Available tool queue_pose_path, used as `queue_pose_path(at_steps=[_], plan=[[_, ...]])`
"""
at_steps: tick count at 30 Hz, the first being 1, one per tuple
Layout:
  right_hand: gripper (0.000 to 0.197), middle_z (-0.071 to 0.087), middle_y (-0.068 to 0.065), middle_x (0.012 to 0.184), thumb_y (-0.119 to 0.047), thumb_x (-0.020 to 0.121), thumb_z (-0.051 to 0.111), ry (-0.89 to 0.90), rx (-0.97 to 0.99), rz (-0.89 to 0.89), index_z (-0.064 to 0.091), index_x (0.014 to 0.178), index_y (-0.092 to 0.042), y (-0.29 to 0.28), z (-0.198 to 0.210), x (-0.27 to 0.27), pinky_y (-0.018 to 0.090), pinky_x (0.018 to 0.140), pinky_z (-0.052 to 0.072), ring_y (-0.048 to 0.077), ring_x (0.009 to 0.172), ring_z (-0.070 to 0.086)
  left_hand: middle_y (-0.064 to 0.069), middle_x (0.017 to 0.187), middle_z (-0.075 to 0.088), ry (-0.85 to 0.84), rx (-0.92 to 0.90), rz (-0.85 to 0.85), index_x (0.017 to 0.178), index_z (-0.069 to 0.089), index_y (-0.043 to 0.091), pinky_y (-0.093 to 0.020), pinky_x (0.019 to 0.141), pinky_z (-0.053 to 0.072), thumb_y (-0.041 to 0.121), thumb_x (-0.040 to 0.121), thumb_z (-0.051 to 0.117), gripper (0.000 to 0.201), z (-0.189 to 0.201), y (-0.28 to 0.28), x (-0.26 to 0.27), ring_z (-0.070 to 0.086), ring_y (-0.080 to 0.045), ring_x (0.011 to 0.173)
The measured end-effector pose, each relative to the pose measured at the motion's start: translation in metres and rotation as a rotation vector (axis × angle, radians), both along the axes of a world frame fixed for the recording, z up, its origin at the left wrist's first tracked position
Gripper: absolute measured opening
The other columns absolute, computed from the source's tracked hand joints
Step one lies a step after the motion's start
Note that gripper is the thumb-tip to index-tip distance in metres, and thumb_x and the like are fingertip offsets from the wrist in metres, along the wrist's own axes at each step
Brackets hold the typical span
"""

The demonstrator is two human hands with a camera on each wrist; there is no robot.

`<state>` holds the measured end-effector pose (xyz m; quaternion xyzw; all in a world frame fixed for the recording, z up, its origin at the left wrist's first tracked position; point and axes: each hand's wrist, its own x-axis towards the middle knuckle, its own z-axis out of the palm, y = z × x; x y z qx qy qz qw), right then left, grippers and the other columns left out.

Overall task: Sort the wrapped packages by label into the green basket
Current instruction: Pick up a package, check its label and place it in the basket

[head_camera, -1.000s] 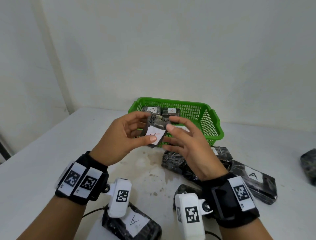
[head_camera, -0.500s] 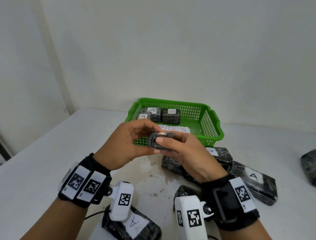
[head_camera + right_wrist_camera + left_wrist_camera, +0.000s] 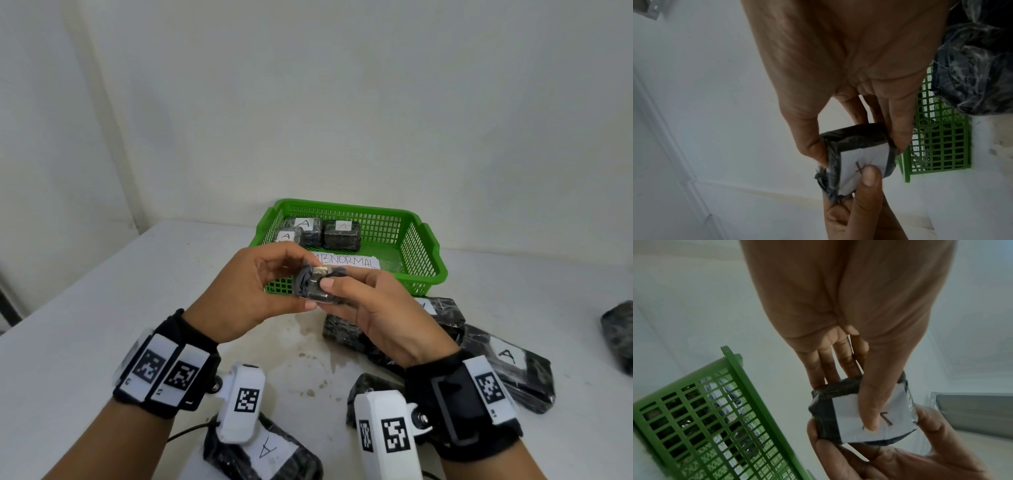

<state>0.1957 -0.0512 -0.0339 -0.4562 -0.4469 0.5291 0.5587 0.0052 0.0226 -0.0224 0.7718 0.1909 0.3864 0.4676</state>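
Both hands hold one small black-wrapped package (image 3: 317, 286) in the air, just in front of the green basket (image 3: 424, 253). My left hand (image 3: 260, 291) pinches it with the thumb across its white label (image 3: 851, 415). My right hand (image 3: 370, 301) grips its other side, thumb on the dark top. In the right wrist view the label (image 3: 863, 159) faces down, partly under the left thumb, with only strokes of its letter showing. Three packages marked A (image 3: 340, 234) lie in the basket's far left corner, beside a paper strip reading ABNORMAL (image 3: 352, 262).
On the white table (image 3: 85, 308), several larger black-wrapped packages lie to the right of my hands (image 3: 513, 370), some marked A. Another A package (image 3: 270, 452) lies near the front edge under my left wrist. A dark bundle (image 3: 618, 332) sits at the right edge. A wall stands close behind the basket.
The package has been turned from label-up, facing me, to label-down, with the dark wrap on top. Both hands sank slightly and closed in around it.
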Motion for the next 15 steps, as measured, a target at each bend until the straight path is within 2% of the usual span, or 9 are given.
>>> queue_pose_path(at_steps=[2,5,7,10,13,15], plan=[[0.022,0.079,0.014,0.113,-0.018,0.087,0.079,-0.024,0.008,0.003,0.079,0.106,-0.008,0.0,0.0,-0.004,0.049,0.112,0.05,0.024,0.111,0.073,-0.012,0.106,0.074,0.012,0.002,-0.014,0.105,0.069,0.012,-0.03,0.096,0.056,-0.003,0.069,0.085,0.042,0.0,-0.001,0.0,0.071,-0.025,0.105],[0.027,0.079,0.012,0.112,-0.019,0.086,0.082,-0.084,0.011,-0.011,0.079,0.111,-0.008,0.001,-0.002,-0.007,0.045,0.108,0.054,0.025,0.113,0.074,-0.009,0.106,0.074,0.042,0.01,-0.025,0.105,0.07,0.011,-0.028,0.095,0.055,-0.005,0.069,0.085,0.042,0.001,-0.002,0.0,0.071,-0.022,0.104],[0.036,0.079,0.012,0.113,-0.026,0.083,0.084,-0.083,0.007,-0.014,0.077,0.114,-0.008,0.002,-0.001,-0.006,0.04,0.102,0.058,0.021,0.107,0.075,-0.009,0.105,0.075,0.032,-0.006,0.004,0.105,0.07,0.011,-0.031,0.095,0.057,0.0,0.068,0.086,0.041,0.001,-0.003,0.0,0.073,-0.023,0.102],[0.056,0.078,0.007,0.117,-0.035,0.076,0.091,-0.089,0.028,-0.003,0.07,0.123,-0.014,0.002,0.001,0.002,0.04,0.1,0.059,0.023,0.109,0.075,-0.01,0.108,0.075,-0.012,-0.066,0.061,0.113,0.068,0.011,-0.04,0.092,0.059,0.013,0.068,0.086,0.048,0.001,-0.001,0.0,0.074,-0.026,0.1],[0.047,0.079,0.006,0.117,-0.02,0.081,0.084,-0.175,0.076,-0.002,0.068,0.125,-0.015,-0.001,0.0,0.006,0.04,0.098,0.06,0.028,0.109,0.075,-0.008,0.113,0.075,-0.046,-0.121,0.091,0.122,0.065,0.014,-0.047,0.091,0.059,0.017,0.071,0.087,0.056,0.0,0.003,0.0,0.073,-0.026,0.104],[0.036,0.079,0.01,0.114,-0.006,0.088,0.078,-0.198,0.108,-0.055,0.07,0.123,-0.01,0.001,-0.002,0.007,0.04,0.094,0.062,0.033,0.106,0.076,-0.008,0.116,0.074,-0.053,-0.148,0.103,0.128,0.063,0.019,-0.045,0.09,0.06,0.017,0.074,0.084,0.058,0.0,0.004,0.0,0.072,-0.024,0.107]])
